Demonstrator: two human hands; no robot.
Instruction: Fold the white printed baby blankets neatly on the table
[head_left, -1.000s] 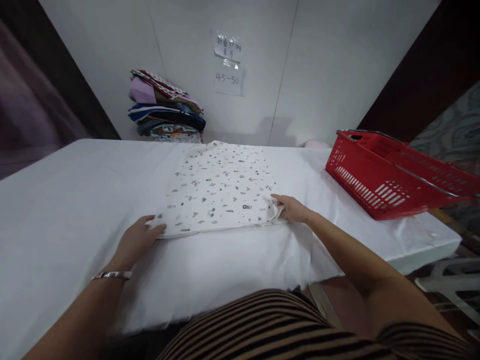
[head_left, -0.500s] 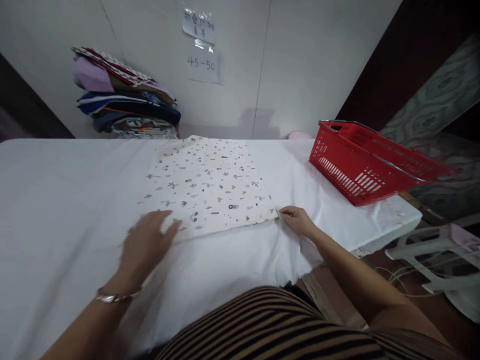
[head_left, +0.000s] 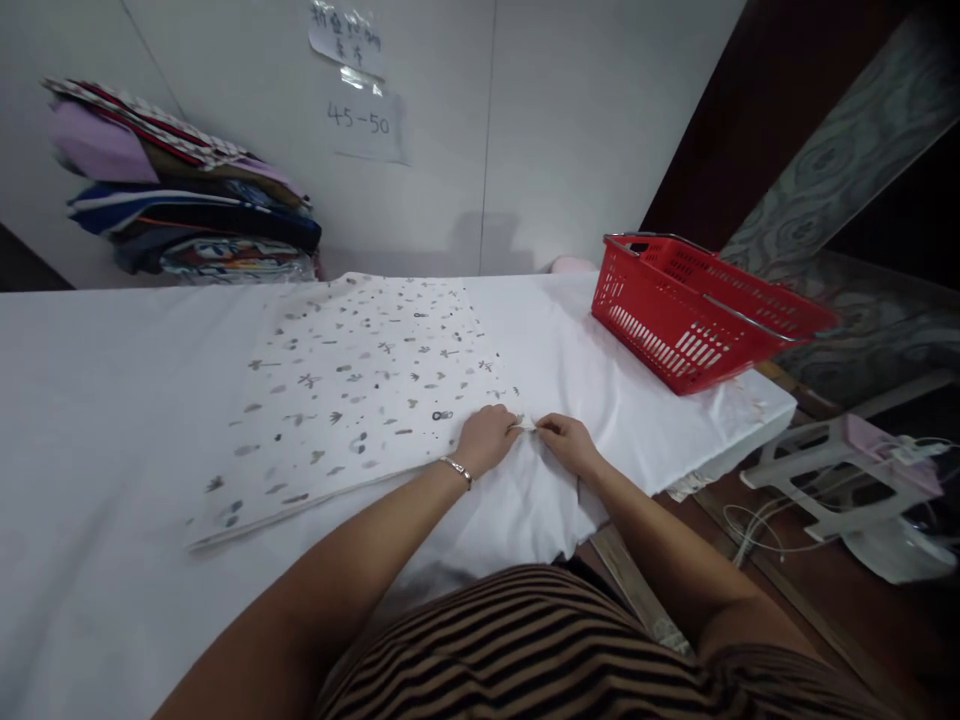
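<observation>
A white cloth printed with small grey and tan motifs lies spread flat on the white-covered table. At its near right corner my left hand is closed, thumb and fingers pinching the edge. Just to the right, my right hand pinches the tip of the same corner. A short piece of the cloth's edge shows lifted between the two hands. The cloth's near left corner rests loose on the table.
A red plastic basket with metal handles stands at the table's right. A stack of folded fabrics is at the back left against the wall. Paper signs hang on the wall. A white stool and cables are at the right.
My left hand has moved right, from the cloth's near left part to its near right corner, and has closed there. My right hand still pinches that corner. The view has turned slightly right.
</observation>
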